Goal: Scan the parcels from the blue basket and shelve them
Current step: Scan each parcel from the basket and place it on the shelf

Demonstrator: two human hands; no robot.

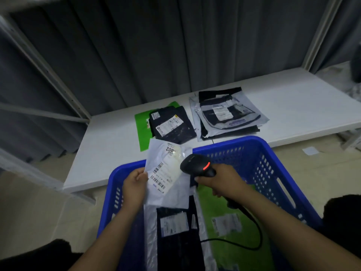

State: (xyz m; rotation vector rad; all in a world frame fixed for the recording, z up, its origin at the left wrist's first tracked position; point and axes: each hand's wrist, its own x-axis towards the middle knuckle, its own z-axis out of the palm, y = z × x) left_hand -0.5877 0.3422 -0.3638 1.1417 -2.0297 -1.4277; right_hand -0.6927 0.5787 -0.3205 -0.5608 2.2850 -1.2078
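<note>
Above the blue basket (269,169), my left hand (134,184) pinches a white parcel (168,173) by its nine o'clock edge. My right hand (222,182) grips a black scanner (197,166), at three o'clock of the parcel's label.

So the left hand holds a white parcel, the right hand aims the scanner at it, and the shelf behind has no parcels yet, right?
Not quite: the head view shows the shelf holding two parcel piles. The left hand holds the white parcel, and the right hand aims the scanner at it.
</note>
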